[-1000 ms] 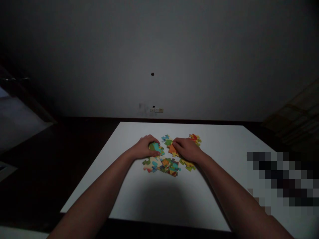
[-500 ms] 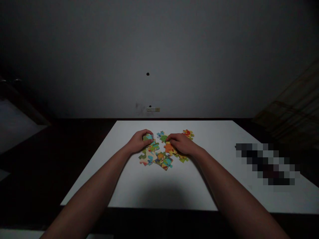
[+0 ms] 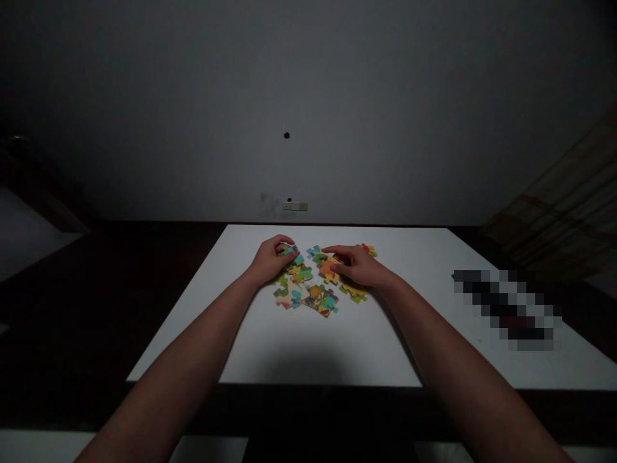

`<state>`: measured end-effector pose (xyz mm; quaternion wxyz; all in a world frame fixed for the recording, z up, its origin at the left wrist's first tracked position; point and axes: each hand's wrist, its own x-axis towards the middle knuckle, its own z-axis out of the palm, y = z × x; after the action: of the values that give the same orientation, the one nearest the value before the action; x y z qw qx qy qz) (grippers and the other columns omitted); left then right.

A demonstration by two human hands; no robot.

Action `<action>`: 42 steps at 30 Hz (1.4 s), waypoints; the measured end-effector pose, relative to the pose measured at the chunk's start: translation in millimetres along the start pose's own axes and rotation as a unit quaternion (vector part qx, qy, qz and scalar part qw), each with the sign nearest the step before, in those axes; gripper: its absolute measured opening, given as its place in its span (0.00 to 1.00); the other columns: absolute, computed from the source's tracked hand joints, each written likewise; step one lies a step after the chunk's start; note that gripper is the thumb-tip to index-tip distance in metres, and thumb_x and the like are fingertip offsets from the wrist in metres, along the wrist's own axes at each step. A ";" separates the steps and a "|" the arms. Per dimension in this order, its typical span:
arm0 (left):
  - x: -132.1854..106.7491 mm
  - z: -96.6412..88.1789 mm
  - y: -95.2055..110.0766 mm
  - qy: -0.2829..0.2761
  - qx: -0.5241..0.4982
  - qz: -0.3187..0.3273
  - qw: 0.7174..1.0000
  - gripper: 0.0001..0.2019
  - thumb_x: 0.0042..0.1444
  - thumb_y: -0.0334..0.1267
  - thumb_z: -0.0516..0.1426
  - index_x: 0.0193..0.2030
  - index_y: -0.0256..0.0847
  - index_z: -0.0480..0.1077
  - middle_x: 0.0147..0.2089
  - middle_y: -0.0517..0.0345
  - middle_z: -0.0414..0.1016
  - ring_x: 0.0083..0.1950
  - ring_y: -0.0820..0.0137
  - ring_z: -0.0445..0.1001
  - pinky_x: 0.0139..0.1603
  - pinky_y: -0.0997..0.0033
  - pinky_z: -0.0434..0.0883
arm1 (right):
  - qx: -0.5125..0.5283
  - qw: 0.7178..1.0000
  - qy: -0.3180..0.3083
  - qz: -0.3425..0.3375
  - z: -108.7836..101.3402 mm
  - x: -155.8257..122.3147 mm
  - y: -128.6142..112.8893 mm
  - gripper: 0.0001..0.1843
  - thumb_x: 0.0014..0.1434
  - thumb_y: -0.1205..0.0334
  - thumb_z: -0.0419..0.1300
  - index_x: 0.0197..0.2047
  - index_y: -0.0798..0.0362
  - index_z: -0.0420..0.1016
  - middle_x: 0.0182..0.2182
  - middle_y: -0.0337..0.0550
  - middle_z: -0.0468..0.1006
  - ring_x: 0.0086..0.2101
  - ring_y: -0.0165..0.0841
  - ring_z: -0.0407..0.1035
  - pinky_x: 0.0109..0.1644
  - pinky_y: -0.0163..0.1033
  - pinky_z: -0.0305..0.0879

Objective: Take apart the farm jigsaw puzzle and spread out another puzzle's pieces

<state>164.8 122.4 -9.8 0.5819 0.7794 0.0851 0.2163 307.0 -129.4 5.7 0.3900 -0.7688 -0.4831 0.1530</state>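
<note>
My left hand is closed, thumb and fingers pinching a blue and green puzzle piece at the left of the pile. Across from it, my right hand has its thumb and index finger around an orange puzzle piece; how firmly it grips is hard to see. A blue puzzle piece lies between the hands. Closer to me are a cream puzzle piece and a darker, many-coloured puzzle section. Yellow-green pieces sit partly under my right hand.
A red and yellow puzzle piece lies beyond my right hand. The pieces rest on a white table. A dark, pixelated object is on its right side. A grey wall with a socket strip stands behind.
The view has tilted slightly. My right index finger has stretched out away from the thumb, and the orange piece has shifted a little. My left hand keeps its pinch.
</note>
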 end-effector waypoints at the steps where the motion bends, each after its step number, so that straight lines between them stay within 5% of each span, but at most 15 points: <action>1: -0.2 0.9 0.8 -0.001 -0.012 0.004 1.000 0.24 0.48 0.48 0.71 0.49 0.39 0.73 0.40 0.52 0.82 0.42 0.62 0.82 0.44 0.63 0.77 | 0.007 1.000 0.006 0.007 0.7 1.3 1.6 0.28 0.64 0.60 0.63 0.67 0.49 0.76 0.47 0.47 0.84 0.36 0.35 0.74 0.41 0.40 0.72; 4: -2.0 5.6 5.1 -0.013 -0.034 0.013 0.999 0.28 0.48 0.43 0.70 0.55 0.37 0.73 0.44 0.51 0.81 0.40 0.66 0.80 0.44 0.66 0.77 | 0.013 0.999 0.027 0.025 2.3 4.6 4.7 0.25 0.63 0.63 0.63 0.63 0.49 0.78 0.56 0.49 0.82 0.41 0.36 0.77 0.48 0.43 0.75; 9: -7.7 18.5 13.1 -0.027 -0.020 0.016 0.999 0.27 0.53 0.44 0.68 0.59 0.37 0.74 0.50 0.51 0.77 0.33 0.75 0.75 0.36 0.73 0.73 | -0.072 0.997 0.010 0.015 -1.1 3.5 2.4 0.21 0.59 0.67 0.61 0.55 0.51 0.83 0.48 0.46 0.86 0.42 0.39 0.77 0.51 0.43 0.72; 14: -10.4 29.3 12.3 -0.058 -0.014 0.009 0.998 0.23 0.57 0.50 0.67 0.54 0.37 0.78 0.49 0.49 0.81 0.41 0.67 0.80 0.44 0.66 0.78 | -0.134 0.990 -0.043 0.019 -10.1 -1.6 -1.6 0.17 0.60 0.65 0.61 0.49 0.51 0.87 0.43 0.46 0.87 0.41 0.40 0.78 0.50 0.42 0.71; 18: -5.6 22.6 10.9 -0.065 0.042 0.042 0.996 0.20 0.63 0.51 0.63 0.53 0.38 0.80 0.49 0.47 0.85 0.50 0.58 0.82 0.56 0.57 0.77 | -0.161 0.987 -0.026 -0.006 -11.9 -1.6 1.5 0.15 0.59 0.66 0.62 0.46 0.52 0.88 0.45 0.48 0.85 0.45 0.41 0.77 0.54 0.43 0.70; 25: 5.3 -15.8 -1.2 0.020 0.255 0.078 0.964 0.16 0.65 0.46 0.59 0.52 0.41 0.82 0.57 0.45 0.82 0.62 0.50 0.77 0.69 0.47 0.68 | -0.183 0.981 0.048 -0.046 0.9 0.0 -5.9 0.22 0.66 0.69 0.57 0.59 0.53 0.82 0.55 0.54 0.82 0.55 0.46 0.73 0.64 0.51 0.66; 31: 1.0 -17.1 -8.1 -0.099 0.333 0.075 0.935 0.28 0.55 0.58 0.65 0.55 0.42 0.81 0.65 0.42 0.75 0.70 0.44 0.68 0.74 0.45 0.62 | -0.195 0.976 -0.008 -0.094 19.7 -2.9 -18.4 0.29 0.68 0.50 0.64 0.69 0.50 0.74 0.60 0.55 0.78 0.61 0.50 0.68 0.67 0.53 0.64; 34: -0.2 -16.9 -5.6 -0.140 0.333 0.072 0.930 0.27 0.54 0.56 0.66 0.56 0.43 0.80 0.68 0.42 0.73 0.72 0.44 0.65 0.75 0.45 0.61 | -0.184 0.976 -0.023 -0.116 24.0 -3.2 -19.3 0.29 0.66 0.53 0.67 0.68 0.48 0.75 0.60 0.54 0.79 0.60 0.49 0.68 0.67 0.53 0.64; 42: -2.2 -18.2 -3.7 -0.134 0.281 0.071 0.948 0.19 0.52 0.50 0.69 0.48 0.44 0.82 0.65 0.45 0.75 0.69 0.48 0.69 0.73 0.48 0.65 | -0.183 0.979 -0.013 -0.086 16.2 -5.8 -25.6 0.24 0.67 0.56 0.63 0.64 0.50 0.78 0.57 0.54 0.82 0.54 0.47 0.75 0.58 0.48 0.69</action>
<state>155.4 138.6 -9.6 0.3289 0.9370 0.0080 0.1177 278.3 -121.3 13.6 0.2486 -0.7805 -0.5724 0.0379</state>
